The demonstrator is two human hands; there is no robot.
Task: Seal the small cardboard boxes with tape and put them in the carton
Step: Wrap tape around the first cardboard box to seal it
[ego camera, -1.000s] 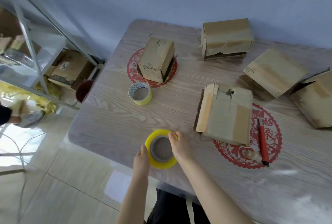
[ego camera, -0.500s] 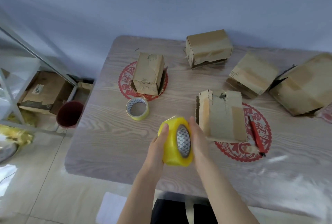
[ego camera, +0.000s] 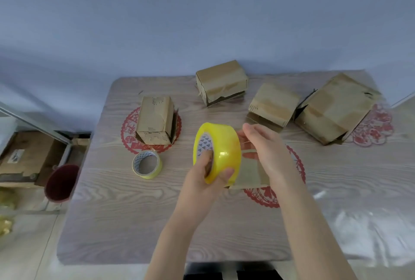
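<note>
Left hand: we see the left hand (ego camera: 202, 182) gripping a wide roll of yellow packing tape (ego camera: 221, 149), thumb inside the core and fingers curled round the outer face. The roll is held on edge above the middle of the table, core facing left.
Right hand: the right hand (ego camera: 270, 156) is just beside the roll's right side, fingers stretched towards it and blurred. We cannot tell whether it pinches a tape end or holds nothing.
Box under the hands: a flat brown cardboard box (ego camera: 249, 175) lies near the middle of the pale wood-grain table (ego camera: 134, 212) on a red paper-cut mat (ego camera: 262, 197), mostly hidden behind the roll and the right hand.
Left box: a small printed cardboard box (ego camera: 155, 120) stands on a second red paper-cut mat (ego camera: 128, 132) toward the far left corner.
Far edge: we find a taped brown cardboard box (ego camera: 221, 81) at the middle of the far edge, and a tilted brown cardboard box (ego camera: 272, 103) to its right.
Far right corner: a larger brown cardboard box (ego camera: 334, 106) sits just beside the tilted one, partly over a third red paper-cut mat (ego camera: 377, 127).
Spare tape: a thinner yellow-edged tape roll (ego camera: 147, 164) lies flat toward the left edge, just beside the second mat.
Floor: a dark red bucket (ego camera: 61, 182) stands beside the table's left edge.
</note>
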